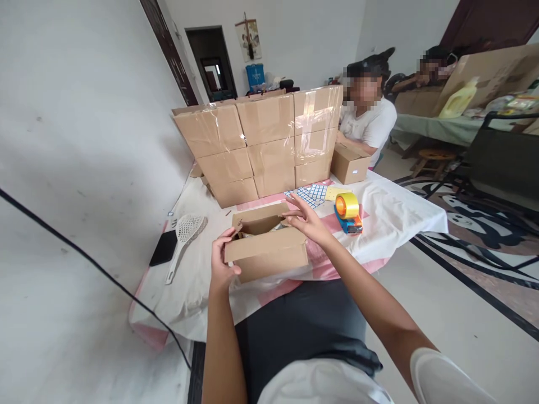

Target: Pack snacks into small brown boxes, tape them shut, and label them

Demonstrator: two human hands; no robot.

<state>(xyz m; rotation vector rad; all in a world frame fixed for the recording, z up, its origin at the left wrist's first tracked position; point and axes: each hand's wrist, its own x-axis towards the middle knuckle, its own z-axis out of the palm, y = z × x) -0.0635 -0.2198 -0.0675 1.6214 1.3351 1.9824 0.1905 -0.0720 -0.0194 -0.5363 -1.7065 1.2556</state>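
An open cardboard box (269, 252) sits on a cloth-covered table (396, 210), directly between the wearer's two hands; the left hand (221, 262) is at its left end, thumb by the front side and fingers by the upper edge, though whether they pinch the cardboard cannot be told; the right hand (309, 223) lies over the top right corner, fingers spread and extended; a tape dispenser (347, 214) with yellow tape stands near, to the right; stacked cartons (269, 143) rise behind the box.

Home — panda rug (478, 221), wall scroll (255, 37)
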